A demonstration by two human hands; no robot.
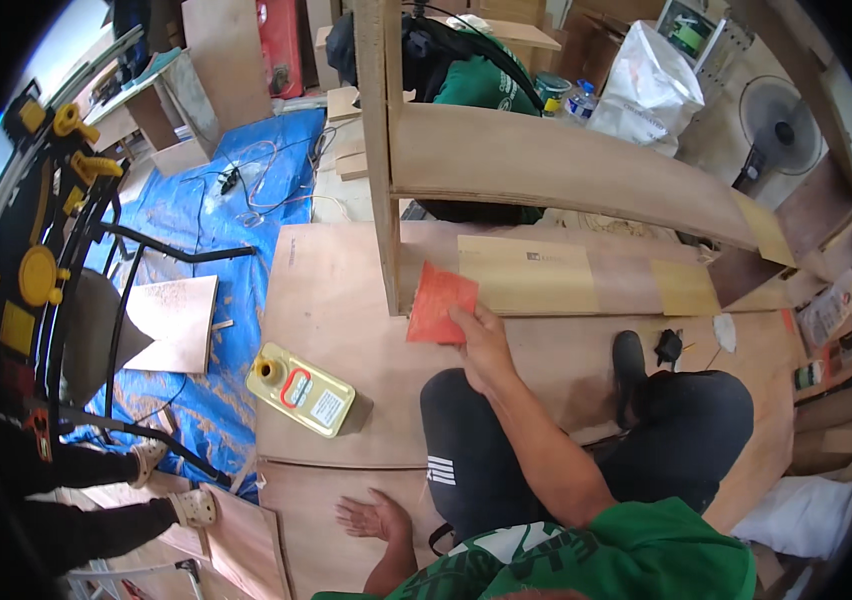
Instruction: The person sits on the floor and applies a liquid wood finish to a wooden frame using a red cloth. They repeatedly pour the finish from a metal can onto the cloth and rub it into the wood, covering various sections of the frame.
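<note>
Plywood [336,275]; orange sheet [438,306] in right grip [484,348]

An orange-red sheet [438,303] is held by its right edge.

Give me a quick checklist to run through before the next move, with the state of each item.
1. Orange sheet gripped by the right hand: ok, thumb over its edge.
2. Left hand free of objects: ok, it appears to rest on the near panel.
3. Metal can upright on the far panel: ok.
4. Amount left inside the can: cannot tell.
5. Orange sheet clear of the wooden frame: cannot tell, they overlap in this view.
6. Co-worker's shoes clear of the can: ok, both are apart from it, to its left.
</note>
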